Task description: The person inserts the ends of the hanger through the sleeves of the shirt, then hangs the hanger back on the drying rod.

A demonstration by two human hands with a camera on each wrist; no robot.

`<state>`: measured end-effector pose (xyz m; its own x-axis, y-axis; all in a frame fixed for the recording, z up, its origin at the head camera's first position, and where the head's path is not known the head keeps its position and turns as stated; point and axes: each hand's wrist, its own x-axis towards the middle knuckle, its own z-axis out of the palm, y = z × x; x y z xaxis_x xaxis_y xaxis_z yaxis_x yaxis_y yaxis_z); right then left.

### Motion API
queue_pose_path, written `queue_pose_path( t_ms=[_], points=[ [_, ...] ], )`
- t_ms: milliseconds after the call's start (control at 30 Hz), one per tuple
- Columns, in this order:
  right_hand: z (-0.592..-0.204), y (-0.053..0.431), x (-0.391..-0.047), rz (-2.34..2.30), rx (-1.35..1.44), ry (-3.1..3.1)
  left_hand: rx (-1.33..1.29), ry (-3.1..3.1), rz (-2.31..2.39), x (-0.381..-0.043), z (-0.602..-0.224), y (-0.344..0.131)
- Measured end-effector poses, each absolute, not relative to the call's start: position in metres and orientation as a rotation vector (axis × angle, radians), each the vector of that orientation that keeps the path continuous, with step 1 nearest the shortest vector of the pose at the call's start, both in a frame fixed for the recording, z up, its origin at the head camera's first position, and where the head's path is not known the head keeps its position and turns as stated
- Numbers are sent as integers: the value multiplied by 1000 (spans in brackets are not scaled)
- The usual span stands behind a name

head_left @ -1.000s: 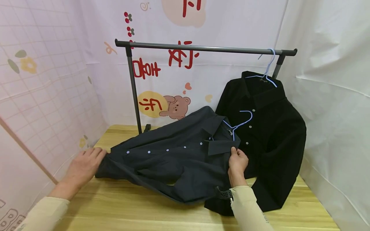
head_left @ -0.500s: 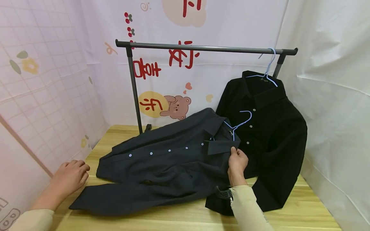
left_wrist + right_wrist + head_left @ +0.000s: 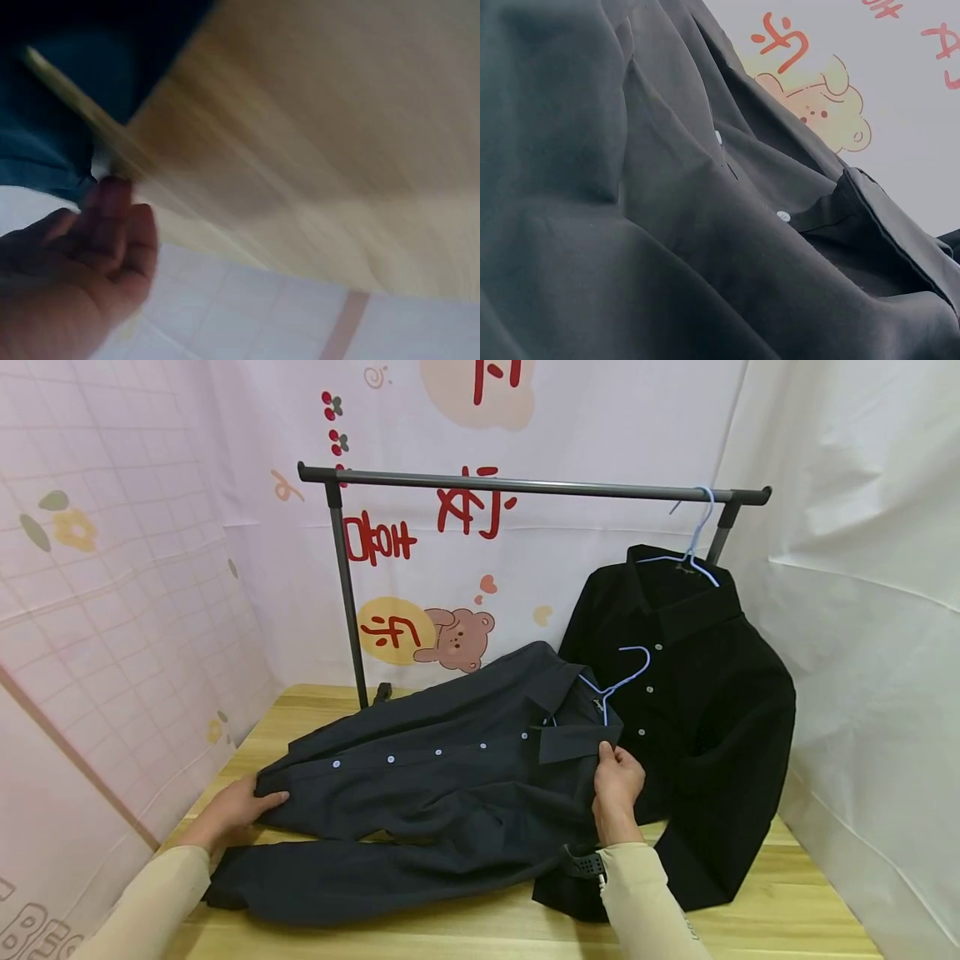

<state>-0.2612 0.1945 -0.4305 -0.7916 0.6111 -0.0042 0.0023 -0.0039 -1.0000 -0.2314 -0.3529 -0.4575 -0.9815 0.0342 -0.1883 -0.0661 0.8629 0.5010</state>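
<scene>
A dark grey button-up shirt (image 3: 450,785) lies slanted over the table, its collar toward the right and a blue wire hanger (image 3: 626,683) in its neck. At the shirt's hem my left hand (image 3: 238,803) pinches the cloth, thumb on top and fingers beneath. The left wrist view shows this hand (image 3: 97,262) blurred at the fabric's edge. Just below the collar, my right hand (image 3: 618,783) grips the shirt's shoulder, perhaps with the hanger inside; cloth hides that. Only shirt cloth (image 3: 682,225) and white buttons fill the right wrist view, without the hand.
A grey metal rack (image 3: 525,485) stands at the back. From its right end a black shirt (image 3: 720,693) hangs on another blue hanger (image 3: 697,535), behind my right hand. Wooden table surface (image 3: 420,935) shows in front, with printed cloth walls around.
My left hand let go of the cloth at the hem, moved down and left, then came back and took hold of the hem. A sleeve now lies spread along the front. My right hand stayed put.
</scene>
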Motion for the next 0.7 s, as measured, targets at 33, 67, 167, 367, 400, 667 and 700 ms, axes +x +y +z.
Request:
queue_pose_path(
  t_ms=[33, 67, 167, 367, 400, 667, 700],
  points=[
    [-430, 195, -261, 1847, -633, -1845, -19, 2819, 880, -234, -457, -352],
    [-430, 195, -261, 1845, -636, -1849, -11, 2799, 965, -236, -456, -351],
    [-427, 197, -262, 1846, -637, -1840, 37, 2795, 1090, -239, -452, -348],
    [-418, 201, -263, 1822, -608, -1776, 170, 2935, 979, -240, -447, -339],
    [-416, 202, -263, 1815, -598, -1782, 213, 2948, 955, -241, -448, -336],
    [-411, 207, -265, 1794, -581, -1794, 377, 2768, 989, -244, -439, -319],
    [-409, 208, -265, 1786, -586, -1777, 369, 2739, 1049, -245, -435, -321]
  ],
)
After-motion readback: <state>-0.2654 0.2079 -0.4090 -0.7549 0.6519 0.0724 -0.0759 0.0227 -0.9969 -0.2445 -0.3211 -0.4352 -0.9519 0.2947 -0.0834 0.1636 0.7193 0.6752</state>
